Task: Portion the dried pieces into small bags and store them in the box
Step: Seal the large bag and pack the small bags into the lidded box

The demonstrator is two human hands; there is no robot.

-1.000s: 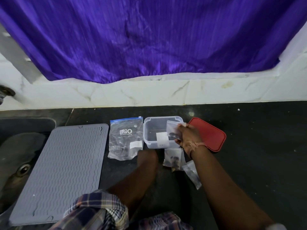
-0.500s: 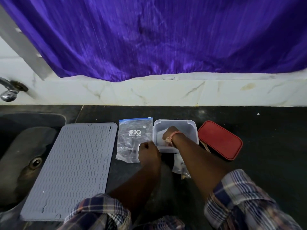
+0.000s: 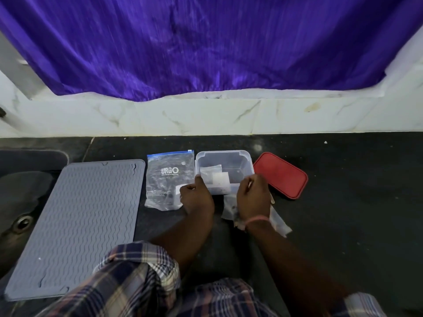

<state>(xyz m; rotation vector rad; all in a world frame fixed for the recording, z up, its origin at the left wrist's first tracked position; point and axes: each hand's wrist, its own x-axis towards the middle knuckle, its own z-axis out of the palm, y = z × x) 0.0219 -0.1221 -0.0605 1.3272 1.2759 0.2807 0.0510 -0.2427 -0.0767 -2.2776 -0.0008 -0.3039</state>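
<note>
A clear plastic box [image 3: 220, 153] stands open on the dark counter, with one small bag [image 3: 211, 171] lying inside it. My left hand [image 3: 198, 197] grips the box's front left corner, thumb against the rim. My right hand [image 3: 253, 195] hovers at the box's front right corner with fingers loosely curled and nothing visible in them. More small filled bags [image 3: 279, 221] lie on the counter under and beside my right wrist. A large zip bag [image 3: 168, 179] of dried pieces lies left of the box.
The box's red lid [image 3: 280, 175] lies on the counter to its right. A grey ridged mat [image 3: 75, 220] covers the counter's left part, beside a sink [image 3: 21, 202]. A white tiled wall and a purple curtain [image 3: 206, 46] close the back.
My right hand carried a small bag into the box, left it there and drew back to the box's front right corner. My left hand came up to the front left corner.
</note>
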